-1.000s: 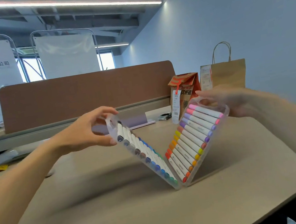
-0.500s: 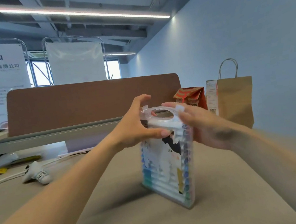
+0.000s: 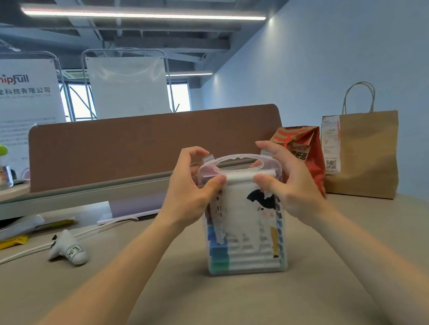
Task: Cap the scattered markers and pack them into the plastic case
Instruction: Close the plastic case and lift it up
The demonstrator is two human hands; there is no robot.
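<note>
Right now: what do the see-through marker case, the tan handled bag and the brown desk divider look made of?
See-through marker case: translucent plastic, glossy; marker colours show through its wall. Tan handled bag: matte kraft paper, creased, twisted-cord handles. Brown desk divider: probably felt or fabric; flat, no shine.

Under my fingers [image 3: 213, 187], the plastic case [image 3: 235, 158] hides its upper corners; below them, markers [image 3: 217, 253] blur behind the printed insert [image 3: 240, 214].

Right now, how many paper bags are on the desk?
2. A red printed bag stands behind the right hand; a brown handled bag stands just right of it. Others could be hidden behind them.
</note>
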